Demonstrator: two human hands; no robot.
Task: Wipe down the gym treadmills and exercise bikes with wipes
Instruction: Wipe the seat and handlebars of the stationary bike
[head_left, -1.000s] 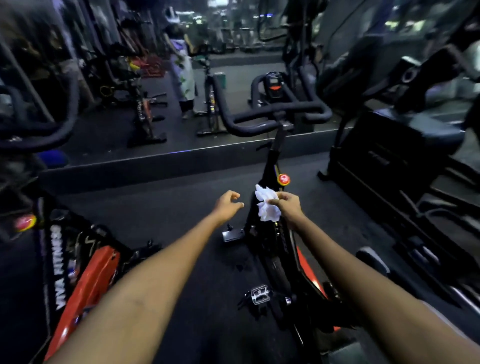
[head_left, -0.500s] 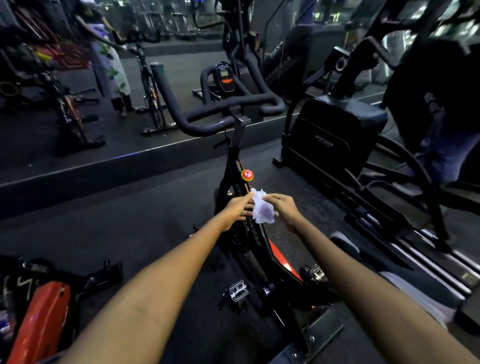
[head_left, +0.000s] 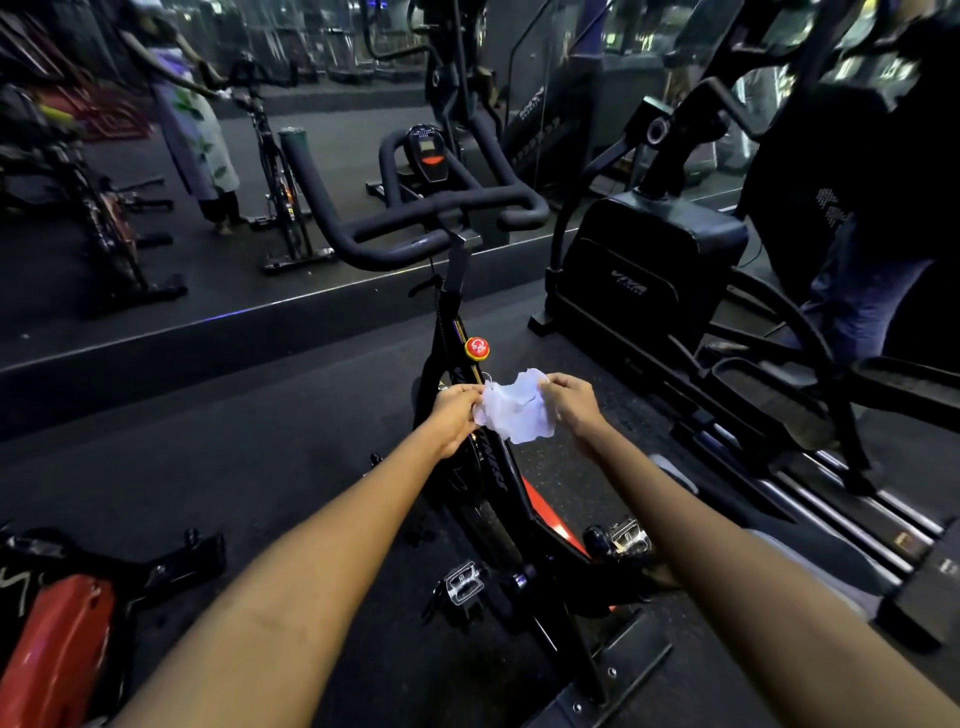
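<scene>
Step now: The person is getting the wipe (head_left: 516, 408) ready. It looks like they are pulling it open flat before they rub the exercise bike (head_left: 457, 291).
Where the wipe is: It hangs in the air between the two hands, right over the bike's black frame and just below the red knob (head_left: 477, 347). It is white and crumpled.
Left hand (head_left: 457, 410): It pinches the left edge of the wipe with fingers curled in.
Right hand (head_left: 569, 402): It pinches the right top edge of the wipe, fingers curled too.
Arms: Both arms reach straight out in front, close together, above the pedals (head_left: 464, 582).
Next move: I think one hand must let go, so the other can press the wipe onto the frame or the handlebars (head_left: 415, 218) and rub. The handlebars are higher and farther, so that needs a reach up.
Nearby: Another big machine (head_left: 649, 265) stands just to the right. A red bike (head_left: 57, 649) is at the left.
</scene>
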